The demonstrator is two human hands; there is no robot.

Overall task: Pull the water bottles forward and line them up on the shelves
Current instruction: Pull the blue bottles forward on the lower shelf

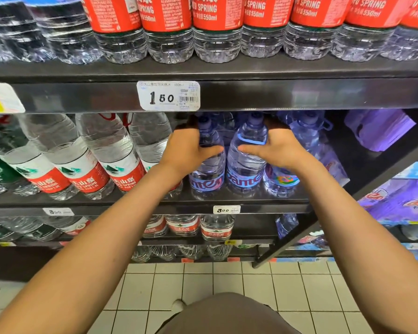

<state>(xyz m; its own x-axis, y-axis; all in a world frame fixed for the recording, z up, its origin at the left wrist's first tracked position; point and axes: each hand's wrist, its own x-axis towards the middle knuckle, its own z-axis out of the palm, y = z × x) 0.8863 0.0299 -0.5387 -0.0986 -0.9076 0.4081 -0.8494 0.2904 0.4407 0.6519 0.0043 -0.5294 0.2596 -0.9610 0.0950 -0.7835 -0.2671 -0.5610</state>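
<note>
Two blue-tinted water bottles with blue labels stand at the front of the middle shelf (155, 203). My left hand (187, 148) wraps around the shoulder of the left blue bottle (208, 174), thumb across its front. My right hand (275, 149) grips the right blue bottle (245, 169) the same way, fingers reaching behind its neck. A third blue bottle (281, 180) stands just right of them, partly hidden by my right wrist. More blue bottles (307, 133) sit further back on the shelf.
Large red-labelled bottles (87, 162) fill the middle shelf to the left of my hands. Small red-labelled bottles (215, 30) line the top shelf (275, 95). The shelf's dark side panel (348, 189) is at the right, with wrapped blue packs (401, 201) beyond. White floor tiles lie below.
</note>
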